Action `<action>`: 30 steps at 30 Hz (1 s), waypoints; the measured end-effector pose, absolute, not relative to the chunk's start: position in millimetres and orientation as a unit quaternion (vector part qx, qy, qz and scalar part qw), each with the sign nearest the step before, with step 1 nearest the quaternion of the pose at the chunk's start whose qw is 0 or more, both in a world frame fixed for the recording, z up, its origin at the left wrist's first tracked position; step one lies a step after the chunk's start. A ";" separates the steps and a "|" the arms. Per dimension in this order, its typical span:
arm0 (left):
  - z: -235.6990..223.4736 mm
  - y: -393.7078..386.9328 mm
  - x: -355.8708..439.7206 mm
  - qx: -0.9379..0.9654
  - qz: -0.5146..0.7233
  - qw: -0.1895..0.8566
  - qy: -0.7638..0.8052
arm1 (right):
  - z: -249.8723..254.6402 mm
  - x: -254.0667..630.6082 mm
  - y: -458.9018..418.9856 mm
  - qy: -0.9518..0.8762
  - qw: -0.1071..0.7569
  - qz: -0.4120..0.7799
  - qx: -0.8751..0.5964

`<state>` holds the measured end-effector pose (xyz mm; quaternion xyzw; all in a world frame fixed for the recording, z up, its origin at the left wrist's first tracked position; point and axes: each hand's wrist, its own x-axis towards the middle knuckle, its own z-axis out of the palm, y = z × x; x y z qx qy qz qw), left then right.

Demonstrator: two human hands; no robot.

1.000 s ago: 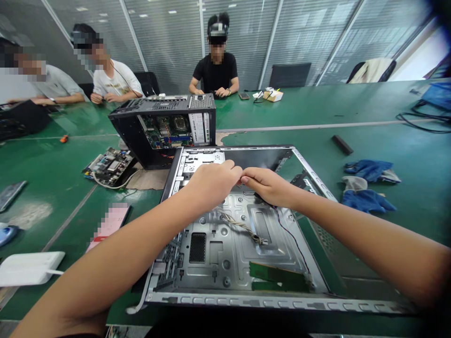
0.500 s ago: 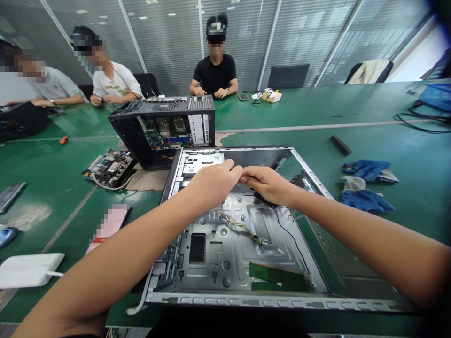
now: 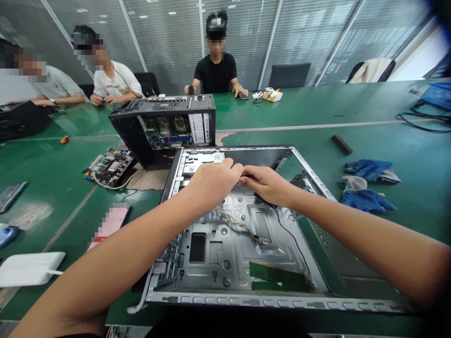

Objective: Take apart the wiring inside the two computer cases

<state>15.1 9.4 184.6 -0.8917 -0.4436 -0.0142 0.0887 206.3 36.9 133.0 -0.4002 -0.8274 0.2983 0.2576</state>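
An open computer case (image 3: 225,300) lies on its side in front of me, its metal floor showing. Over its far half, my left hand (image 3: 220,180) and my right hand (image 3: 266,183) meet with fingertips pinched together. Whatever they pinch is too small or too hidden to name. Below the hands a twisted bundle of pale wires (image 3: 239,224) rests on the metal floor. Close to my right hand, a thin dark cable (image 3: 292,239) runs down the right side. Green memory sticks (image 3: 276,274) lie at the near right of the case floor.
A second computer case (image 3: 123,129) stands behind, with a loose motherboard (image 3: 112,166) beside it. Blue gloves (image 3: 368,199) and a dark bar (image 3: 341,144) lie to the right. At left are a pink phone (image 3: 112,223) and a white adapter (image 3: 31,268). Several people sit across the table.
My hands stay almost in place; the right fingers shift slightly against the left. Across the table, the person in black has moved both hands, one now raised with a dark object.
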 end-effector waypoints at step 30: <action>172.5 16.1 5.9 -0.865 -0.085 0.106 -0.482 | 129.4 211.6 51.6 -0.728 0.361 0.418 -0.406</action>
